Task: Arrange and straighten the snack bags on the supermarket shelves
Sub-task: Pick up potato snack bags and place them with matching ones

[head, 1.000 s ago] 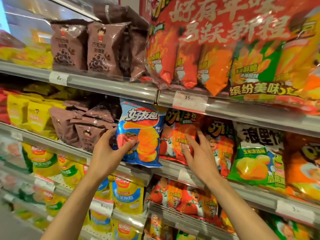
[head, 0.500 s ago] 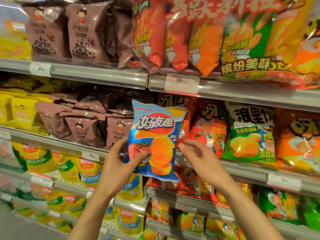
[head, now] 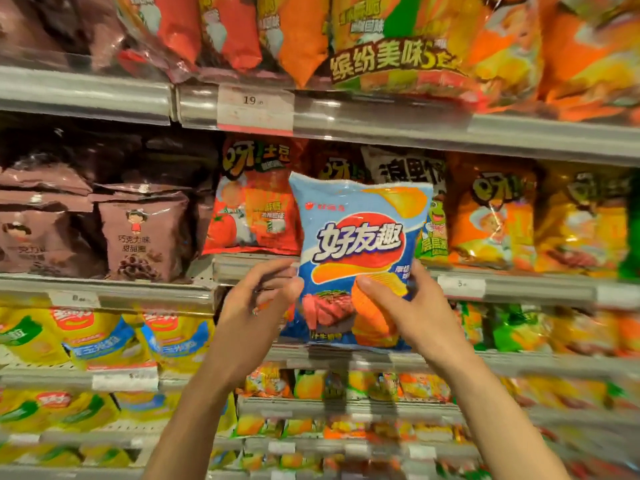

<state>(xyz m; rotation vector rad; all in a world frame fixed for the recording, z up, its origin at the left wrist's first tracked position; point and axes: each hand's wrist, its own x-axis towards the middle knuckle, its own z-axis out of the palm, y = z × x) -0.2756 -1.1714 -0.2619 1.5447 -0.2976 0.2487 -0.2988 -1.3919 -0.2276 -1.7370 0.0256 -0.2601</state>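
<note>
- Centre of the frame: a glossy blue foil crisp bag (head: 356,258) is held upright, clear of the middle shelf rail (head: 519,289).
- To do it well, I judge: keep it square, label outward, and slide it into a gap without crushing neighbours.
- Right hand (head: 412,310) grips its lower right, thumb across the front.
- Left hand (head: 256,306) curls at its lower-left edge; whether it actually grips is unclear.

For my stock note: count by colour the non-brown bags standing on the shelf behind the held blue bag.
Red bags: 2
White-green bag: 1
Orange bag: 1
Yellow bag: 1
Green bag, cut by the frame edge: 1
Total: 6
</note>
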